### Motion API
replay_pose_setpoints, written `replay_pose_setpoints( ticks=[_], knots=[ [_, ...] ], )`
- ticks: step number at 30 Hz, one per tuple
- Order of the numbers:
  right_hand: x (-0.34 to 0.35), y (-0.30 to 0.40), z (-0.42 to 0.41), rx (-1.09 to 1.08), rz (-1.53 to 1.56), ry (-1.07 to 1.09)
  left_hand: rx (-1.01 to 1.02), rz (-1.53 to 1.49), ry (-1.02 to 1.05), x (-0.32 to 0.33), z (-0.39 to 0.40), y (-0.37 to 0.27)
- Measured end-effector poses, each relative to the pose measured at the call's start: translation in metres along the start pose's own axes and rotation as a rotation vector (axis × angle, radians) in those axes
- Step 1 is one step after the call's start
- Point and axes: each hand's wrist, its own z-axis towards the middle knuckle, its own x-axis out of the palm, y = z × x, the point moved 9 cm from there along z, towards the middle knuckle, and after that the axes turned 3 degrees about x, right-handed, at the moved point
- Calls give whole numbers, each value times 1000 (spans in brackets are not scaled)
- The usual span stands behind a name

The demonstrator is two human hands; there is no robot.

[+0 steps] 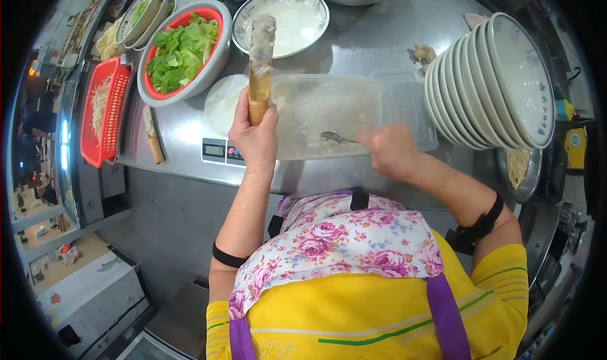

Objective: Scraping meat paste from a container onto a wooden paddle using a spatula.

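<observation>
My left hand (pixel 256 132) grips a split bamboo tube (pixel 259 94) held upright, its upper part filled with a pale grey paste (pixel 263 39). My right hand (pixel 391 151), slightly blurred, holds a metal spoon (pixel 334 137) by the handle. The spoon's bowl is low over a translucent plastic container (pixel 327 118) with smears of paste on its bottom. A digital kitchen scale (pixel 214 155) lies partly behind my left hand, with a round white plate or pan (pixel 225 99) on it. Another bamboo piece with paste (pixel 153 137) lies on the steel table to the left.
A tub of lettuce (pixel 182 56), a red basket of bean sprouts (pixel 105 113) and stacked bowls (pixel 147 16) stand at left. A large patterned bowl (pixel 280 23) sits behind the container. A tilted stack of bowls (pixel 488 85) and ginger-like pieces (pixel 423 54) are at right.
</observation>
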Motion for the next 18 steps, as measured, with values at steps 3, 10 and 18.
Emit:
replay_pose_setpoints(
  ticks=[3,10,18],
  knots=[
    [-14,-30,4,177,239,-127,8,25,-3,-1,-1,-3],
    [-13,-110,11,610,730,-159,29,60,21,3,-10,-18],
    [8,-80,47,691,1069,-16,63,120,106,26,4,-13]
  ],
)
